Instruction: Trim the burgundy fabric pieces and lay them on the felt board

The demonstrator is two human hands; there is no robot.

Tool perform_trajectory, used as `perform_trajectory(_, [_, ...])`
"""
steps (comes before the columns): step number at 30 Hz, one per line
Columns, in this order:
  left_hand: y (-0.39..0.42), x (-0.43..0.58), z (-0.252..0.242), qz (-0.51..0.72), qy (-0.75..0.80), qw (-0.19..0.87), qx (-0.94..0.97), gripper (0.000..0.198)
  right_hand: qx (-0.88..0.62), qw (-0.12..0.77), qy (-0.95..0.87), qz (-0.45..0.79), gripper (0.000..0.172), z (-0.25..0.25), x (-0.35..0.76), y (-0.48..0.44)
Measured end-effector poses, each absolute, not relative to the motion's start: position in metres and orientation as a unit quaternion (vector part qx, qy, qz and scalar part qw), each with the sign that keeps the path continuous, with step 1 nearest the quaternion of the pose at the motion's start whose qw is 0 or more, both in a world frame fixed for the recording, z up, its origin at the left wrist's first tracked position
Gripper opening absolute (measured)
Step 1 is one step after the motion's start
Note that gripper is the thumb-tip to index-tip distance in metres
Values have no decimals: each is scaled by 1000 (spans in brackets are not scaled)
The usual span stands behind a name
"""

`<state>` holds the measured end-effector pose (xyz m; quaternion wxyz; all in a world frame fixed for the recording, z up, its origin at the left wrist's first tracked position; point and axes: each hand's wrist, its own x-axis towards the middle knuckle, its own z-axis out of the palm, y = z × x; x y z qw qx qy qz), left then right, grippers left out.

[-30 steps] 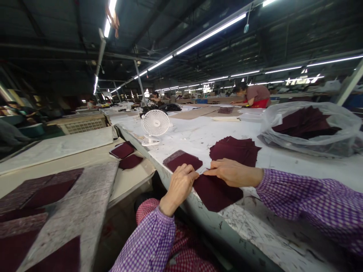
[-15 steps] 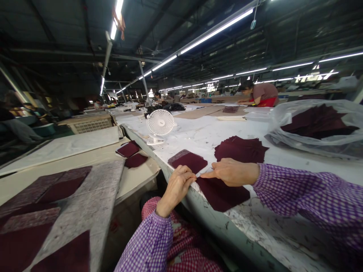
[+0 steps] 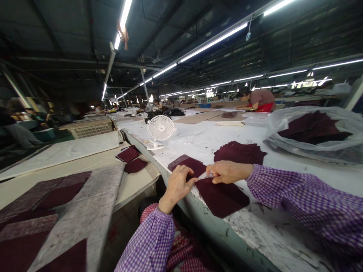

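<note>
1. On a white worktable (image 3: 195, 132), a dark maroon cloth piece (image 3: 224, 198) lies at the near edge, partly beneath the right hand (image 3: 229, 172).
2. The left hand (image 3: 176, 185), fingers bent and thumb apart, meets the cloth's left corner; whether it grips cannot be told.
3. The right hand, fingers curled, sets its thumb at the far edge, its hold equally unclear.
4. Beyond, a white fan (image 3: 160, 127) stands.

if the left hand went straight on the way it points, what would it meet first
Likely the mottled-edged maroon fabric just beyond the left hand; depth is unclear, so they may already touch.
</note>
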<state>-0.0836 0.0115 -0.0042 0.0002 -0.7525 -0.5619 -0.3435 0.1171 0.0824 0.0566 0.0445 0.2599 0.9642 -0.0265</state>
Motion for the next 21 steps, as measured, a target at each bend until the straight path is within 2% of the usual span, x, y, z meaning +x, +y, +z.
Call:
perform_trajectory(2, [18, -78, -3, -303, -575, 27, -759, 21, 236, 34, 967, -88, 10, 58, 120, 92])
perform_trajectory(4, [23, -74, -3, -277, -585, 47, -760, 21, 226, 2, 964, -139, 4, 61, 128, 105])
perform_trajectory(6, [28, -70, -3, -260, -594, 59, -759, 20, 255, -30, 950, -177, 8, 66, 142, 124])
perform_trajectory(9, [31, -63, -1, -241, -606, 73, -754, 24, 355, -87, 916, -164, 17, 67, 172, 158])
perform_trajectory(12, [33, -58, 1, -218, -610, 90, -756, 17, 518, -121, 845, -61, 31, 61, 200, 185])
perform_trajectory(15, [36, -58, 3, -228, -625, 92, -741, 16, 571, -135, 810, 12, 43, 54, 211, 193])
perform_trajectory(18, [41, -65, 3, -303, -667, 17, -680, 19, 512, -184, 837, 52, 35, 56, 199, 181])
perform_trajectory(21, [47, -78, 3, -388, -668, -102, -627, 19, 360, -241, 901, 28, 27, 61, 167, 157])
